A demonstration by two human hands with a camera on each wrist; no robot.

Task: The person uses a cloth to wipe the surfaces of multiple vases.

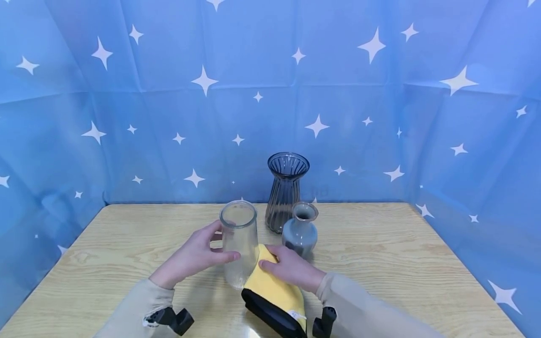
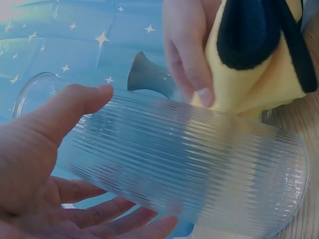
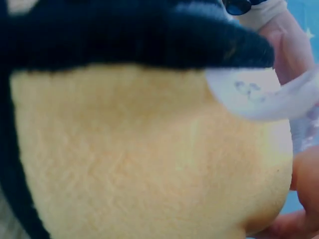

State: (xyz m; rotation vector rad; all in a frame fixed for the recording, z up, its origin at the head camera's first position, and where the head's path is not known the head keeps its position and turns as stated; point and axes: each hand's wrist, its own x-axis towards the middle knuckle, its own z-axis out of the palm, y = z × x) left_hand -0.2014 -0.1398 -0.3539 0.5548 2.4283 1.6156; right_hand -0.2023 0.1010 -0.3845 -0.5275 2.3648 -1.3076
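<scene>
A clear ribbed glass vase [image 1: 240,249] stands in front of me at mid-table, looking upright in the head view. My left hand [image 1: 202,253] grips it from the left, thumb on the near side and fingers round the far side, as the left wrist view also shows. A yellow cloth with black edging [image 1: 276,286] hangs folded against the vase's lower right side. My right hand [image 1: 291,266] pinches this cloth, thumb on top. The cloth [image 3: 149,149] fills most of the right wrist view, with a white tag [image 3: 259,97] on it, and hides most of that hand.
Behind the right hand stands a small blue-grey vase [image 1: 301,234] with a flared brown rim. A taller dark, fluted glass vase [image 1: 284,197] is just behind it. The wooden table [image 1: 380,263] ends at a blue star-patterned curtain [image 1: 262,117] at the back and sides.
</scene>
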